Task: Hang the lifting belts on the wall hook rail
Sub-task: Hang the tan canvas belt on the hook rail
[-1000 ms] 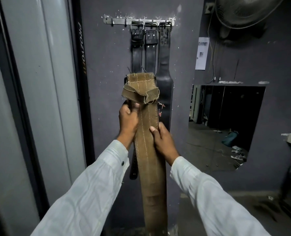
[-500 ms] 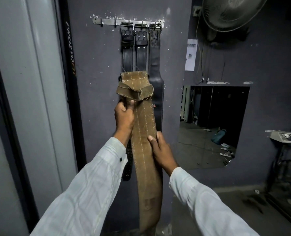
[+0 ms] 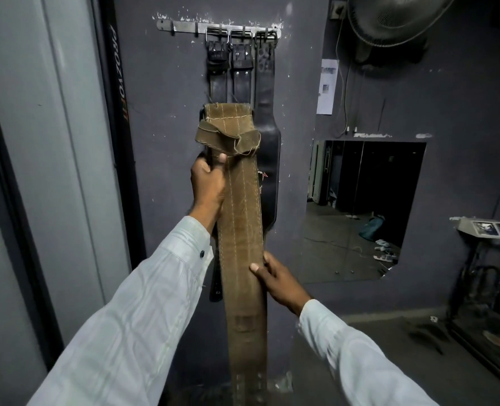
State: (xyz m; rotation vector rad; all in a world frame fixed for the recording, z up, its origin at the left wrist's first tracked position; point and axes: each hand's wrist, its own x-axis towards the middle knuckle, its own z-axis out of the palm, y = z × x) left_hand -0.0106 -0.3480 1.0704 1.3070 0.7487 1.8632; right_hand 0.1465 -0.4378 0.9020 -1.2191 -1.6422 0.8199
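Observation:
A long tan suede lifting belt (image 3: 242,218) with pale stitching hangs upright in front of me, its frayed top end folded over. My left hand (image 3: 209,183) grips its left edge just under that fold. My right hand (image 3: 275,281) holds the right edge lower down, thumb on the front. Behind it, three black leather belts (image 3: 264,83) hang by their buckles from the right half of a metal hook rail (image 3: 184,26) on the dark grey wall. Bare hooks show on the rail's left part.
A grey door frame (image 3: 67,171) with a black lettered strip (image 3: 120,83) runs down the left. A wall mirror (image 3: 365,209) sits to the right, a fan (image 3: 395,19) above it, a paper notice (image 3: 327,86) between. A machine with a small console (image 3: 488,230) stands at far right.
My right hand has slid down the belt's right edge, from beside my left wrist to well below it. My left hand keeps its grip near the fold. My view has shifted slightly right.

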